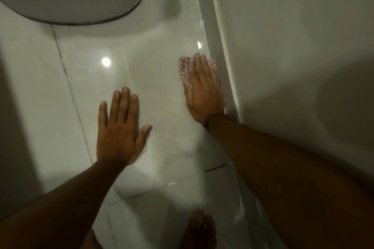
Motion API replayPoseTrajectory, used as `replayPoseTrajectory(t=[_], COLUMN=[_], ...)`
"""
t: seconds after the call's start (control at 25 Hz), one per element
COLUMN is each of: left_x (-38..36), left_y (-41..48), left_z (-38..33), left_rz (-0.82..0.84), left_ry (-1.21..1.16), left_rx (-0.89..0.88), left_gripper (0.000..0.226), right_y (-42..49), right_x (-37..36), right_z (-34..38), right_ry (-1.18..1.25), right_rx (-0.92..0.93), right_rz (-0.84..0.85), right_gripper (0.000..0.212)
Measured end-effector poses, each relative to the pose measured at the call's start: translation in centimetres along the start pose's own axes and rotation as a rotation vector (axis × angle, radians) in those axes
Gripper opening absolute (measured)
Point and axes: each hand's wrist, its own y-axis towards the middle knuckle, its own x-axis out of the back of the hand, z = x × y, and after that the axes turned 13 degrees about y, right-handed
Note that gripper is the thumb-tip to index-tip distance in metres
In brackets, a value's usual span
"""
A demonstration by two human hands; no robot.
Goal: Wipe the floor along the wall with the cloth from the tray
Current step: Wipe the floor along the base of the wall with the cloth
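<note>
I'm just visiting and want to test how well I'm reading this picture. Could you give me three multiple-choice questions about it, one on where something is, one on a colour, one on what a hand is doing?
1. Where is the cloth?
A. under the right hand, beside the wall's base
B. under the left hand
C. on the grey mat

2. What colours is the cloth?
A. plain blue
B. red and white checks
C. green and yellow

3. How is the left hand?
A. closed in a fist
B. holding a brush
C. flat on the floor, fingers spread

Answers: 1 A, the cloth pokes out from under the right hand by the wall. 2 B, the checks show beside the fingers. 3 C, the palm lies on the tile, holding nothing.
</note>
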Motion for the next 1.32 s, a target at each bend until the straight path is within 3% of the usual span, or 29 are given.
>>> replayPoseTrajectory(t=[0.16, 0.52, 0.68, 0.84, 1.0, 1.32], left_x=[0.2, 0.4, 0.4, 0.4, 0.6, 0.4], left_y=[0.0, -0.2, -0.2, -0.3, 0.1, 0.1], left_z=[0.0, -0.2, -0.1, 0.0, -0.1, 0.1], left_rz=[-0.001, 0.002, 0.022, 0.013, 0.037, 0.028], left_ry=[0.001, -0.022, -0.018, -0.005, -0.001, 0.015], left_rx=[-0.005, 0.002, -0.001, -0.002, -0.012, -0.007], left_gripper=[0.086, 0.086, 0.087, 0.088, 0.089, 0.09], right_y=[-5.3, -23.0, -23.8, -18.2, -5.9, 13.6], right_x=[-0.6, -1.3, -1.5, -0.9, -0.5, 0.4], right_z=[-0.3, -1.2, -1.5, -0.6, -0.4, 1.2], right_ry=[0.07, -0.013, -0.067, -0.088, 0.017, -0.003], right_rx=[-0.045, -0.148, -0.138, -0.064, -0.062, -0.028], right_rz=[-0.066, 0.027, 0.08, 0.077, -0.048, -0.038], right_gripper=[0.062, 0.058, 0.057, 0.055, 0.054, 0.063])
